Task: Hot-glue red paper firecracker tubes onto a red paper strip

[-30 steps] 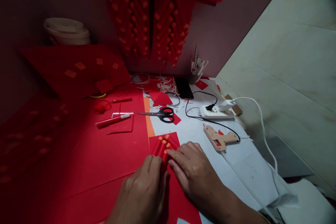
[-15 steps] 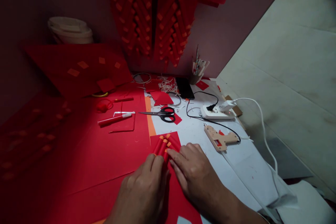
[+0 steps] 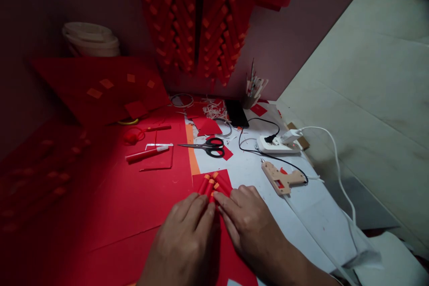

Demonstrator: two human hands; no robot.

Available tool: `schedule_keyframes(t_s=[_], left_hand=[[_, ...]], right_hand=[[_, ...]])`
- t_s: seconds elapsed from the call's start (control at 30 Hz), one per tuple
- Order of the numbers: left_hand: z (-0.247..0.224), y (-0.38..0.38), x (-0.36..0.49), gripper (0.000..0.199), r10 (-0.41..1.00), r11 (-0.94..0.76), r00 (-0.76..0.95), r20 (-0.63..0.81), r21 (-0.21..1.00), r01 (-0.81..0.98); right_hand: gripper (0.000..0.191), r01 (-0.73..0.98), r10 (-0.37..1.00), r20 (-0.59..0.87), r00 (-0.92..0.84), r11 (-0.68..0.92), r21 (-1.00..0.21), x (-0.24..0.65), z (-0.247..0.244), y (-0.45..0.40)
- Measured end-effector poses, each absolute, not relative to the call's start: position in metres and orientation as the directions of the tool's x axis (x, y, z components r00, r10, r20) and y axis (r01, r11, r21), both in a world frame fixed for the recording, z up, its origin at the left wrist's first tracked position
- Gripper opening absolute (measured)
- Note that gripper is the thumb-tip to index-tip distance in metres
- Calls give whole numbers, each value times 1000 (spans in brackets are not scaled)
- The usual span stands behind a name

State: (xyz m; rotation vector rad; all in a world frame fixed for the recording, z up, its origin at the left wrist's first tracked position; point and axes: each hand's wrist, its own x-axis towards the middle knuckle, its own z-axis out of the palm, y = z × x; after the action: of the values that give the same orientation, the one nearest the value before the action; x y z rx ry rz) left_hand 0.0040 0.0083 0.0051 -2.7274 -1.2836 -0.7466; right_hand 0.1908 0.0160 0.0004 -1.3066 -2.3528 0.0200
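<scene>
Rolls of red material with orange ends (image 3: 209,186), bunched close together at the top of a red strip (image 3: 228,254), just ahead of the fingertips. Over the near part of the bunch, left hand (image 3: 184,232), now flatter and more spread than a moment ago, when more tightly bunched. Seems to mean broader pressure over the rolls rather than a pinch; can't tell whether closed around any. At the right side of the bunch, right hand (image 3: 251,219), almost unchanged, forefinger bent in against an orange end, thumb tip hidden; again, can't tell how firmly closed. Beyond, black-handled scissors (image 3: 205,145) pointing left, untouched, and a red pen-like tube (image 3: 146,155). To the right, a glue gun (image 3: 281,178) on its side, near a white power strip (image 3: 278,145). No shift apparent among these.
</scene>
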Motion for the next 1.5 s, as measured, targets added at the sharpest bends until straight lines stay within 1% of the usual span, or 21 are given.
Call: schedule_keyframes(t_s=[0.1, 0.2, 0.47, 0.57, 0.77, 0.93, 1.0, 1.3, 1.5], left_hand=[[3, 9, 0, 38, 664, -701, 585, 465, 117, 703], [1, 9, -1, 40, 633, -732, 634, 444, 78, 677], [-3, 10, 1, 40, 611, -744, 687, 394, -12, 668], [-5, 9, 0, 40, 608, -749, 693, 387, -9, 663], [-7, 8, -3, 39, 633, -751, 688, 355, 64, 657], [-4, 9, -2, 41, 613, -750, 704, 358, -15, 661], [-3, 9, -3, 40, 604, -753, 710, 362, -30, 657], [-5, 11, -2, 41, 595, -758, 719, 359, -47, 650], [-5, 10, -4, 38, 607, -760, 713, 352, -6, 650]], right_hand=[[32, 803, 811, 374, -450, 551, -227, 190, 0, 17], [32, 801, 814, 370, -447, 548, -239, 191, 0, 16], [33, 808, 835, 328, -442, 529, -259, 192, -2, 15], [33, 810, 840, 321, -437, 523, -266, 192, -3, 14], [32, 805, 842, 309, -442, 524, -276, 193, -3, 15], [32, 800, 838, 317, -444, 530, -281, 193, -4, 14], [32, 800, 840, 314, -443, 528, -284, 193, -4, 14], [32, 797, 841, 306, -446, 529, -292, 193, -3, 14], [33, 797, 845, 298, -444, 524, -299, 194, -5, 15]])
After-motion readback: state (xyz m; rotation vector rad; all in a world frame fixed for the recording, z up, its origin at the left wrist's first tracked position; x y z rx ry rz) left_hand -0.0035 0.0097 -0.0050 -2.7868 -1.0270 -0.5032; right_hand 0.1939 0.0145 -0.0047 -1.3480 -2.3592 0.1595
